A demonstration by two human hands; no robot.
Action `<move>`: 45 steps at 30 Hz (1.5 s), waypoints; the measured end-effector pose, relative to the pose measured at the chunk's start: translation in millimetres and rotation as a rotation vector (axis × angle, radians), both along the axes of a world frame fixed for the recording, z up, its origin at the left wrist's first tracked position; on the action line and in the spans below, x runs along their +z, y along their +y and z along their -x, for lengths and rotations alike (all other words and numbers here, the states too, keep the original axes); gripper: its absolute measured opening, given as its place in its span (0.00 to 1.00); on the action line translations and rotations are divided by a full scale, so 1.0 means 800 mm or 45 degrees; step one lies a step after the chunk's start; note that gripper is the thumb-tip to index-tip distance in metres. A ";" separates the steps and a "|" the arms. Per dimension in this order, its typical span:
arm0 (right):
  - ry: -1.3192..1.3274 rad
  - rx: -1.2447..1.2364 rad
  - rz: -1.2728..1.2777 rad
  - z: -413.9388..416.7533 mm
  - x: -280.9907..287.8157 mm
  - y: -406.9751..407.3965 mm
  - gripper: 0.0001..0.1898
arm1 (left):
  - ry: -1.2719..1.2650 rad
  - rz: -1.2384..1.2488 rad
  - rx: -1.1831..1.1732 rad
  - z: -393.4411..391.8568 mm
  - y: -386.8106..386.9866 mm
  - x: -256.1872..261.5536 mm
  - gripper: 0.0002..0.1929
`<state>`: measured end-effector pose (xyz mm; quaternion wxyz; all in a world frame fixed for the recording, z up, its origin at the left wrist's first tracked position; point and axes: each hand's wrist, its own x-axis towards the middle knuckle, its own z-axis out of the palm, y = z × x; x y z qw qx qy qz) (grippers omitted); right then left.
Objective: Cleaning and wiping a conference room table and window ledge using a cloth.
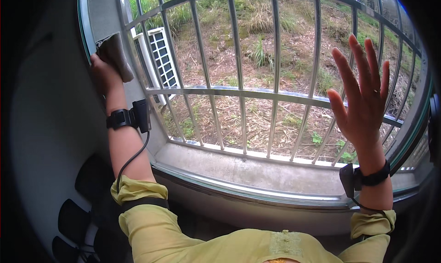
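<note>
My left hand (105,75) is raised at the left side of a window, closed around a folded grey cloth (118,58). The cloth lies close to the metal window frame (85,25) and the grey wall reveal beside it; whether it presses on either is hard to tell. Over on the right, my right hand (363,101) is held up with its fingers spread and nothing in it. Behind that hand run the metal security bars (275,39). I cannot tell whether its palm touches glass.
Below the bars lies a concrete sill (241,166), edged by a metal window track (248,190). Outside, an air conditioner unit (162,59) stands before a grassy slope (220,63). Dark chairs (74,221) stand at lower left. A cable (132,159) hangs from the left wrist device.
</note>
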<state>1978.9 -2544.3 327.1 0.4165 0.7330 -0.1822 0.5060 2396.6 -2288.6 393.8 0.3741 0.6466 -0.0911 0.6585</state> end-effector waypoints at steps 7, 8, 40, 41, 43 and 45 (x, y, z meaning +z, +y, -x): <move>-0.019 -0.022 -0.005 -0.005 -0.003 0.005 0.24 | -0.315 -0.023 -0.082 0.053 -0.034 0.011 0.14; -0.017 -0.022 -0.014 -0.008 -0.004 0.005 0.24 | -0.393 -0.052 -0.097 0.079 -0.053 0.014 0.14; -0.007 -0.019 -0.025 0.000 -0.003 0.002 0.25 | -0.244 -0.072 -0.238 0.082 -0.054 -0.085 0.11; -0.005 -0.059 -0.012 0.002 -0.002 -0.001 0.25 | -0.326 -0.109 -0.262 0.109 -0.068 -0.079 0.11; -0.007 -0.096 0.062 -0.005 -0.005 -0.012 0.26 | -0.495 -0.227 -0.263 0.158 -0.092 -0.075 0.09; -0.017 -0.096 0.087 0.002 0.000 -0.011 0.27 | -0.596 -0.362 -0.430 0.202 -0.124 -0.079 0.08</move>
